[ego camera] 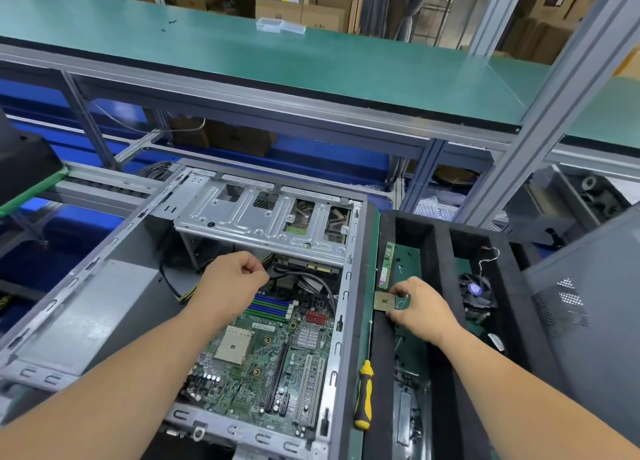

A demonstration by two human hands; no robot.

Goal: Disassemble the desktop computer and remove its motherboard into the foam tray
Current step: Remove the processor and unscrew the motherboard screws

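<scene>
An open grey steel computer case point(104, 286) lies on its side, its green rectangular motherboard point(263, 362) still seated inside, long axis running toward the near edge. The left hand point(230, 279) pinches a black cable point(294, 276) over it. The right hand point(419, 307) holds a square gold processor chip point(383, 302) at the black foam tray point(440, 244)'s left wall.

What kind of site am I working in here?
Probably a factory or refurbishing line bench: a green-matted upper shelf on aluminium framing, stacked cardboard boxes behind, and an opened computer case beside a foam tray.
</scene>
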